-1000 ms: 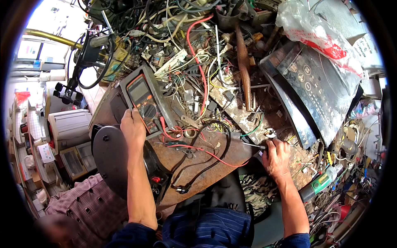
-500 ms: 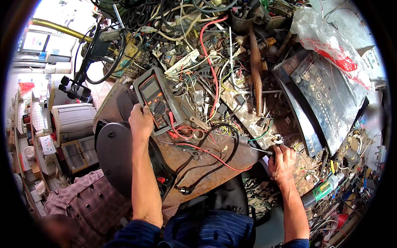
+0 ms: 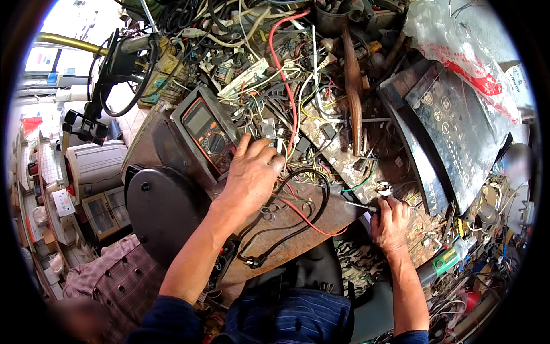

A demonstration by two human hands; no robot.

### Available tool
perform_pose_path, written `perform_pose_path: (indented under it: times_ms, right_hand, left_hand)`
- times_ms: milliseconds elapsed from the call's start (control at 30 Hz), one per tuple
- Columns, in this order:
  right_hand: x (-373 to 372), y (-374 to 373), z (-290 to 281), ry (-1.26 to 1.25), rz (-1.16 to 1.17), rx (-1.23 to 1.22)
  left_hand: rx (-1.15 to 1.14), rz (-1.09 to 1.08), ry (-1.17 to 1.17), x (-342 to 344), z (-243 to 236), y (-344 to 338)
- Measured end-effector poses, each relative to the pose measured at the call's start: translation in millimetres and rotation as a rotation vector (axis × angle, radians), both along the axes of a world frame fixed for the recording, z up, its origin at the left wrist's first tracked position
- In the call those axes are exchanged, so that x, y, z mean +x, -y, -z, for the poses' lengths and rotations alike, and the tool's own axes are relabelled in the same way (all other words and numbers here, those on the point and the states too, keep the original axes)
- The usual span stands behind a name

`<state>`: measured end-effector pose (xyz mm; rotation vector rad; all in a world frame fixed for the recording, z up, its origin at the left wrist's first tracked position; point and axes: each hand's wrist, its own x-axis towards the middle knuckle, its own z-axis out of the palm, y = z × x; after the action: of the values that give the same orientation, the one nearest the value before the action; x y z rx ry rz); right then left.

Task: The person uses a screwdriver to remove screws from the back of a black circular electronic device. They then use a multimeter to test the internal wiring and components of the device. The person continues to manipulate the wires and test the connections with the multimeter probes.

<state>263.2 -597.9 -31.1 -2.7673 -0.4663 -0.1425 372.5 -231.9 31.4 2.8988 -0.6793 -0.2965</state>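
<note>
The left hand (image 3: 250, 172) is open, its fingers spread over the tangle of wires (image 3: 286, 114), just beside the orange meter (image 3: 209, 135); the right hand (image 3: 391, 221) is closed around a thin metal tool (image 3: 358, 205) at the edge of the workbench (image 3: 298, 229); the red and black leads (image 3: 286, 221) lie between the hands.

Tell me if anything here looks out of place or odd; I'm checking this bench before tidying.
Little sits neatly. The meter leans tilted among a loose tangle of wires, near the left hand. A dark control panel lies askew at the right edge. The right hand grips a thin tool.
</note>
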Motion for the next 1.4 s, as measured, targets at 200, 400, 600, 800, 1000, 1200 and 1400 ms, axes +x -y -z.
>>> perform_pose_path:
  times_ms: [200, 400, 600, 800, 1000, 1200, 1400]
  right_hand:
    - [0.5, -0.2, -1.9, 0.004, 0.008, -0.004]
    - [2.1, -1.1, -4.0, 0.001, 0.006, 0.007]
    - [3.4, -1.7, -4.6, 0.013, 0.007, 0.006]
    - [1.9, -1.1, -3.0, 0.000, 0.009, -0.005]
    - [2.4, -2.3, -3.6, -0.002, 0.013, -0.002]
    - [1.4, -0.4, -1.3, 0.004, 0.015, 0.007]
    - [2.0, -0.1, -1.8, 0.000, 0.012, 0.021]
  left_hand:
    - [0.188, 0.112, -0.081, -26.7, -7.8, 4.1]
    - [0.168, 0.104, -0.073, -48.1, -12.3, -2.0]
    - [0.170, 0.041, -0.068, -54.4, -10.0, 3.0]
    - [0.104, 0.016, -0.109, -59.4, 1.5, 25.8]
    - [-0.102, 0.028, -0.259, -76.1, 1.9, 41.4]
    - [-0.025, -0.149, -0.092, -58.5, 7.6, 33.6]
    - [0.066, -0.223, -0.012, -53.3, 9.5, 31.7]
